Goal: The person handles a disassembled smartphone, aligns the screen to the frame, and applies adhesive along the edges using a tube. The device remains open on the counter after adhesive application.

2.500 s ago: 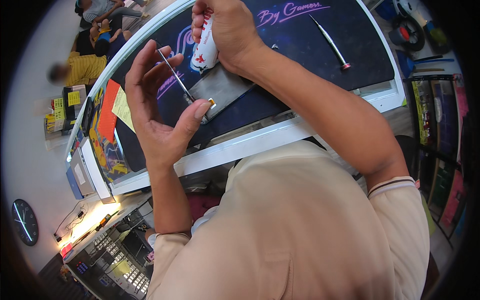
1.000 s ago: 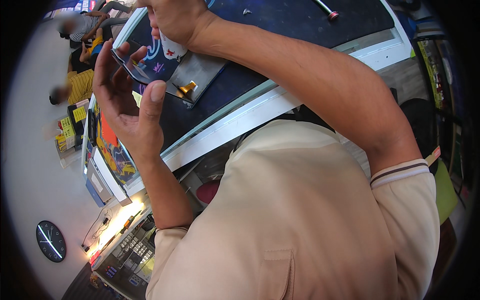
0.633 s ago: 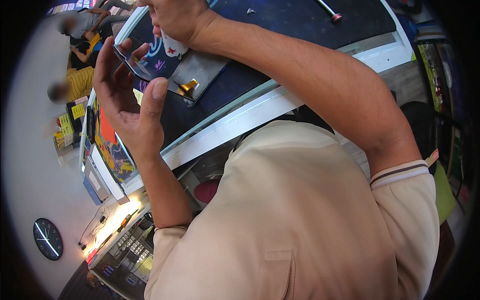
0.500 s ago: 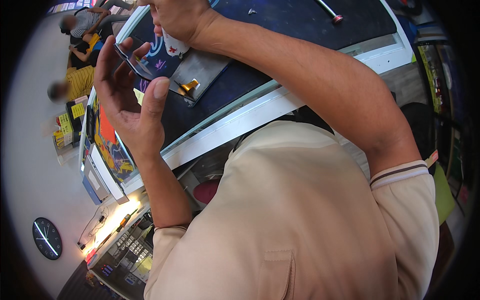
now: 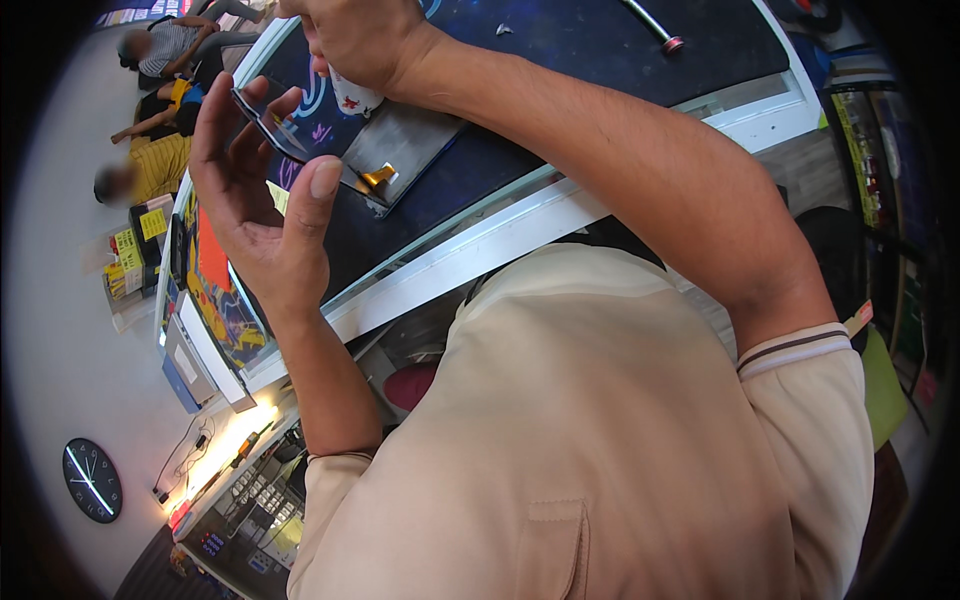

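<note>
My left hand grips a thin, dark, glossy panel by its edges, between fingers and thumb, tilted up above the table. It looks like a phone screen. My right hand is closed at the top of the view, beyond the left. From under it juts the rounded end of a white object with red marks; its kind is hidden by the hand. Below it a flat grey panel with a gold flex cable lies on the dark patterned mat.
A metal rod with a red end and a small scrap lie on the mat. White framing edges the table in front of me. At left are seated people, boxes, a lamplit bench and a wall clock.
My hands and the dark panel keep nearly the same pose, with only a slight shift. A person seated in the background has moved an arm.
</note>
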{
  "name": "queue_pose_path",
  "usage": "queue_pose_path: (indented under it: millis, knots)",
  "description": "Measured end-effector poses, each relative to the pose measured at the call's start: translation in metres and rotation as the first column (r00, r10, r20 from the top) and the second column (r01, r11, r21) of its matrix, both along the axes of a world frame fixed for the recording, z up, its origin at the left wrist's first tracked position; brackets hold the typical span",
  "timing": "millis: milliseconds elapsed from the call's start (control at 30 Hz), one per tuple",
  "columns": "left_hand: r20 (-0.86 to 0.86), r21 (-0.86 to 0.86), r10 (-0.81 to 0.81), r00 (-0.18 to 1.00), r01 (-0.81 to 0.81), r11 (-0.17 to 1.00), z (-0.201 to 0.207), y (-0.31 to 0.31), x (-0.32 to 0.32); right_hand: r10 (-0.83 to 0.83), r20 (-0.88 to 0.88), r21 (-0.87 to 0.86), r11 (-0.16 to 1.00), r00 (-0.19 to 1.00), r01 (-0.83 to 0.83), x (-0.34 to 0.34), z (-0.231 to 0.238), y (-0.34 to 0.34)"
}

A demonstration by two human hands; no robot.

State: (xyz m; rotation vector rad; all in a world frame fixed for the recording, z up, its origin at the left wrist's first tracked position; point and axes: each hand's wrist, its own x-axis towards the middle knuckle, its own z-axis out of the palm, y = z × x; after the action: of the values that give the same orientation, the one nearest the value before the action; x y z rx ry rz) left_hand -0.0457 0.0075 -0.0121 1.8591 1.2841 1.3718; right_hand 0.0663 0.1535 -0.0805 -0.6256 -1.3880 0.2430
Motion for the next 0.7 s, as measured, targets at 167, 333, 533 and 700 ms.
queue_pose_path:
  millis: [167, 333, 533, 700]
  knots:
    - [-0.004, 0.0, 0.004, 1.0, -0.004, 1.0, -0.001, 0.0, 0.0, -0.018, 0.004, 0.007, 1.0, 1.0, 0.018, 0.003, 0.003, 0.0]
    - [0.008, 0.014, 0.002, 1.0, -0.002, 1.0, -0.003, 0.001, 0.0, 0.015, -0.017, 0.06, 0.998, 1.0, -0.014, 0.01, 0.004, 0.0]
    - [0.036, 0.027, 0.005, 0.999, -0.006, 1.0, -0.007, 0.0, 0.001, 0.297, -0.146, -0.201, 0.925, 0.943, -0.323, 0.024, 0.009, -0.01]
    - [-0.03, 0.05, 0.008, 1.0, -0.006, 0.999, -0.012, 0.003, 0.001, 0.272, -0.175, -0.291, 0.904, 0.946, -0.313, 0.026, 0.009, -0.023]
